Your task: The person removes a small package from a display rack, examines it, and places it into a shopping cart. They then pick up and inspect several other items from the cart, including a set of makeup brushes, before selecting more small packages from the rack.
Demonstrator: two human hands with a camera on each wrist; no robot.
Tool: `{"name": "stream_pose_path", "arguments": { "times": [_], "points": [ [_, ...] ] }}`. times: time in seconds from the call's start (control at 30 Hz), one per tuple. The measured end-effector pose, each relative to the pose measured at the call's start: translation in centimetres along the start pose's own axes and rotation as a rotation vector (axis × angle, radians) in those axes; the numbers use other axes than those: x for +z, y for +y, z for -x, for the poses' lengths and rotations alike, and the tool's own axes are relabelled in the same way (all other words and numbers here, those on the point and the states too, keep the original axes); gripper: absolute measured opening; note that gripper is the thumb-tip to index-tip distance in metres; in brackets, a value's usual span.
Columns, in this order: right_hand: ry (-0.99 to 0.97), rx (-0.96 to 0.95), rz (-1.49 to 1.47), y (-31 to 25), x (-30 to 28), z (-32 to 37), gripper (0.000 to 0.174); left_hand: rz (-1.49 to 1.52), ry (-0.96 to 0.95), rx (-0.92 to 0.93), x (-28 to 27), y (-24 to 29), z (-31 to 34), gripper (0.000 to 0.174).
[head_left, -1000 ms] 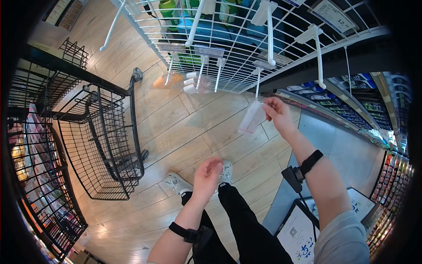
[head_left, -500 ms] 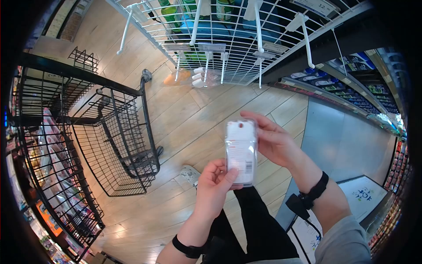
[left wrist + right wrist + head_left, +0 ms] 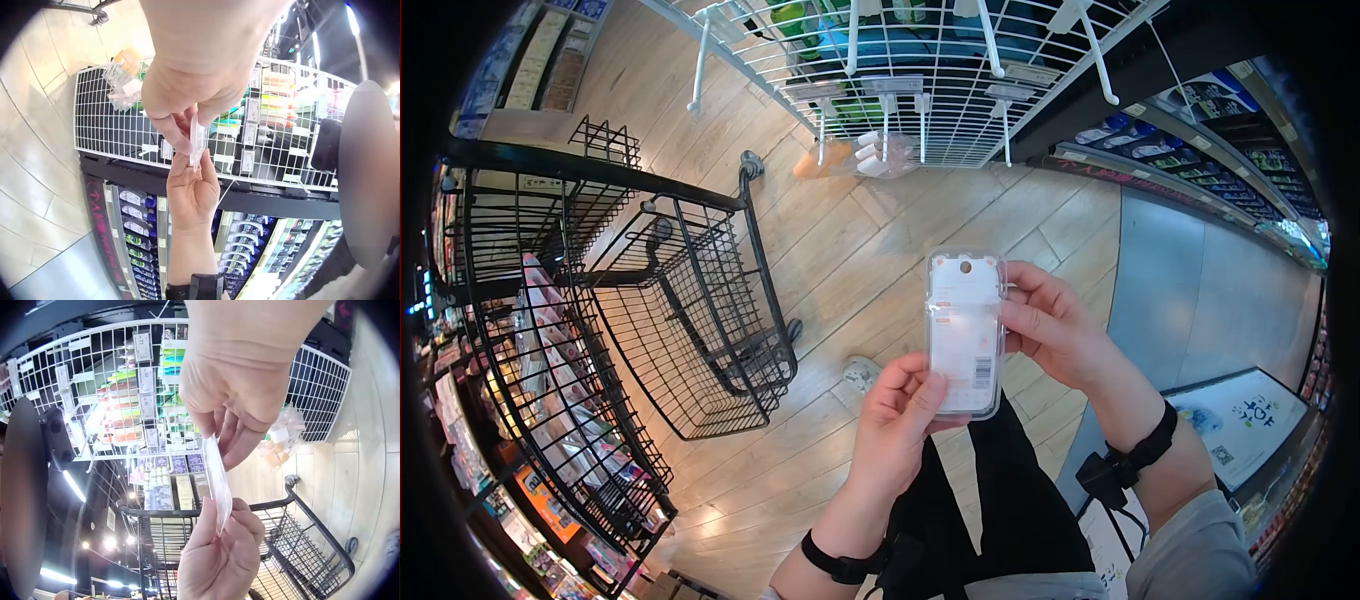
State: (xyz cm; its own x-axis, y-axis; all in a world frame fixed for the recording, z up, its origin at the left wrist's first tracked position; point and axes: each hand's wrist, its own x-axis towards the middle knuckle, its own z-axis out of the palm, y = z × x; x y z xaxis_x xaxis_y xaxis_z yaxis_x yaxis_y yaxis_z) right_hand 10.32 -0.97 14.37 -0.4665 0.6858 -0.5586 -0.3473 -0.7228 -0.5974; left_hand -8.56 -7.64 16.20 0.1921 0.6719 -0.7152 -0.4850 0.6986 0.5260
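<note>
A clear plastic blister pack (image 3: 965, 335) with a pale printed backing, a hang hole at the top and a barcode low on the right is held upright before the body. My left hand (image 3: 892, 425) pinches its lower left corner, thumb across the front. Higher up, my right hand (image 3: 1052, 325) grips the right edge between thumb and fingers. In the left wrist view the pack (image 3: 198, 144) is edge-on, between my left hand (image 3: 194, 87) and right hand (image 3: 194, 197). The right wrist view also shows the thin pack (image 3: 217, 478) edge-on; its contents are hard to make out.
A white wire rack with bare hooks (image 3: 992, 40) stands ahead, and small bagged goods (image 3: 880, 155) hang low on it. To the left is a black shopping cart (image 3: 600, 168). Stocked shelves (image 3: 1170, 145) line the right side, with a printed board (image 3: 1230, 415) below.
My right hand has brought the pack from a rack hook to in front of the body. My left hand, free a second ago, has taken hold of its lower end.
</note>
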Motion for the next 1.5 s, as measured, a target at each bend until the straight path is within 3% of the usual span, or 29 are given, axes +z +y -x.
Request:
{"name": "stream_pose_path", "arguments": {
  "times": [0.17,0.5,0.57,1.5],
  "points": [
    [0.042,-0.046,-0.023,0.8,0.3,-0.1,0.041,0.095,-0.027,0.008,-0.6,0.0,0.4,0.031],
    [0.031,-0.043,-0.016,0.8,1.1,-0.1,0.041,0.132,-0.036,-0.039,-1.4,0.5,0.9,0.033],
    [0.029,-0.047,-0.026,0.8,1.4,-0.2,0.041,0.162,-0.128,-0.063,-2.0,0.6,0.9,0.034],
    [-0.008,-0.078,0.024,0.8,2.8,-0.4,0.038,0.167,-0.092,-0.053,-3.0,0.8,1.4,0.036]
  ]
}}
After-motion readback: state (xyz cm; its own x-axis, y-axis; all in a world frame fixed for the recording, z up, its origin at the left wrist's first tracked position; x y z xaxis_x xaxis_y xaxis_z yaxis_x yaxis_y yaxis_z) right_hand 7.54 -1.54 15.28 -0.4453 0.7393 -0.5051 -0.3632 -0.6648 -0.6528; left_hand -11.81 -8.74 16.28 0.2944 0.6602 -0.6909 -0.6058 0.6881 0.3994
